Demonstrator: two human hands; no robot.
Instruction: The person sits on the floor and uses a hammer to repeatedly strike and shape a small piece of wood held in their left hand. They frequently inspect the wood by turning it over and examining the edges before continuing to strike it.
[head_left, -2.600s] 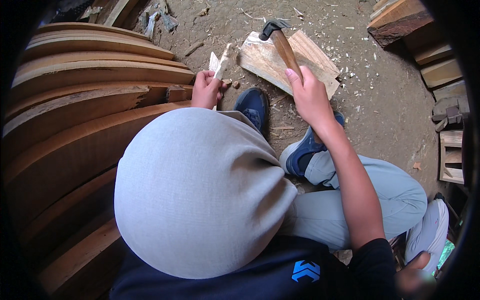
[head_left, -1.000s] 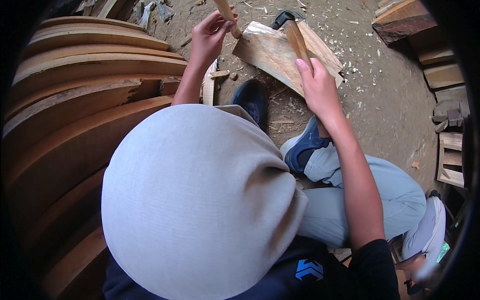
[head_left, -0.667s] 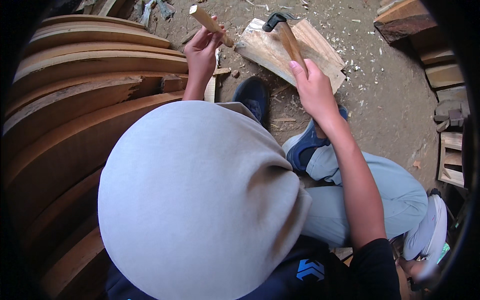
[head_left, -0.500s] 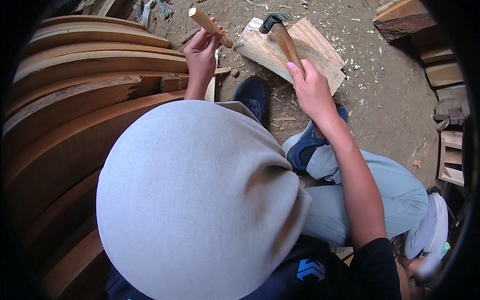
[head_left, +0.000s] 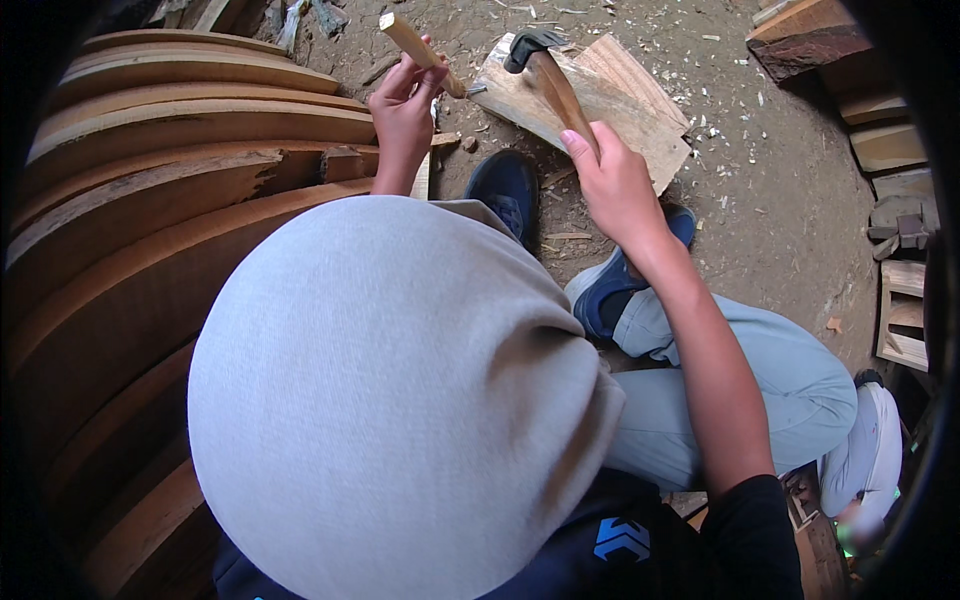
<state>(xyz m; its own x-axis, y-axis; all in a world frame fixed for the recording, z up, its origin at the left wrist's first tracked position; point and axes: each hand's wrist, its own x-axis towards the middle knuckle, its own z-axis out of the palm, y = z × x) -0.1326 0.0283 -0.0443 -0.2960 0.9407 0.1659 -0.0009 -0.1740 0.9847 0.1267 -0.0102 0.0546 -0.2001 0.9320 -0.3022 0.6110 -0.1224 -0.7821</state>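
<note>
My left hand (head_left: 403,125) is closed round a pale wooden stick (head_left: 412,42) that slants down to the right. A small metal piece (head_left: 477,89) shows at the stick's lower end, by the left edge of a flat board (head_left: 625,125); whether the two touch I cannot tell. In my right hand (head_left: 620,185) is a claw hammer (head_left: 560,92), gripped by its wooden handle with the thumb along it. The dark hammer head hangs over the board's far end, to the right of the stick. A second board (head_left: 640,85) lies partly under the first.
Long curved-looking planks (head_left: 190,130) are stacked along the left. My blue shoes (head_left: 503,195) stand close to the board. Wood shavings litter the dirt floor (head_left: 770,190). More timber (head_left: 810,35) lies at the far right. Another person's pale-clothed leg (head_left: 862,450) shows at lower right.
The hammer head has shifted a little to the left, nearer the stick, and my right hand has tilted with it. My left hand and the stick have hardly moved.
</note>
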